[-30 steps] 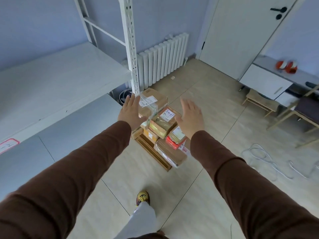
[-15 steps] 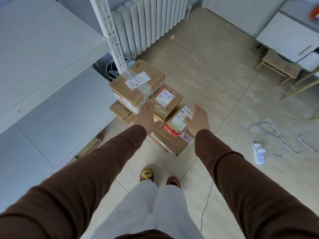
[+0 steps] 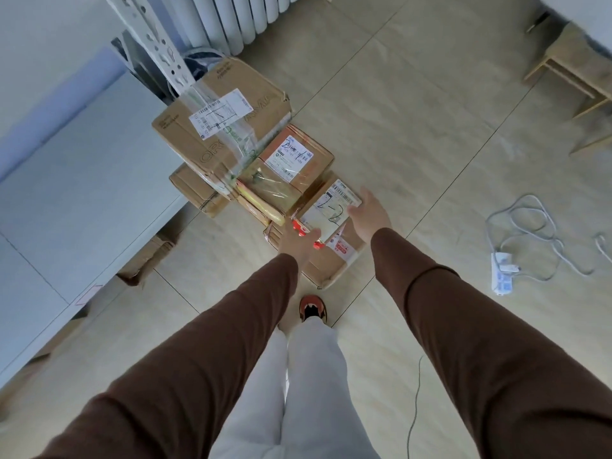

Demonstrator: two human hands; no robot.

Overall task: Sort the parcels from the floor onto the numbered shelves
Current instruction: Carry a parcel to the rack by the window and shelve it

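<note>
A pile of cardboard parcels lies on the tiled floor beside the white shelf (image 3: 82,167). At the pile's near side, a small parcel (image 3: 326,210) with red tape carries a label hand-marked "2-2". My left hand (image 3: 298,241) touches its near left edge, with the fingertips hidden against the red tape. My right hand (image 3: 367,213) lies with straight fingers along its right edge. It rests on a flat box (image 3: 326,265). Behind are a medium labelled box (image 3: 291,160) and a large taped box (image 3: 218,127) on top.
The shelf's perforated upright (image 3: 159,44) and a radiator (image 3: 238,18) stand behind the pile. Another box (image 3: 145,256) sits under the shelf. A power strip with a coiled cable (image 3: 503,273) lies on the floor to the right. A wooden stool (image 3: 569,64) is at the far right.
I have leaned down and closer to the pile. Both hands dropped from above the boxes and now flank the small "2-2" parcel.
</note>
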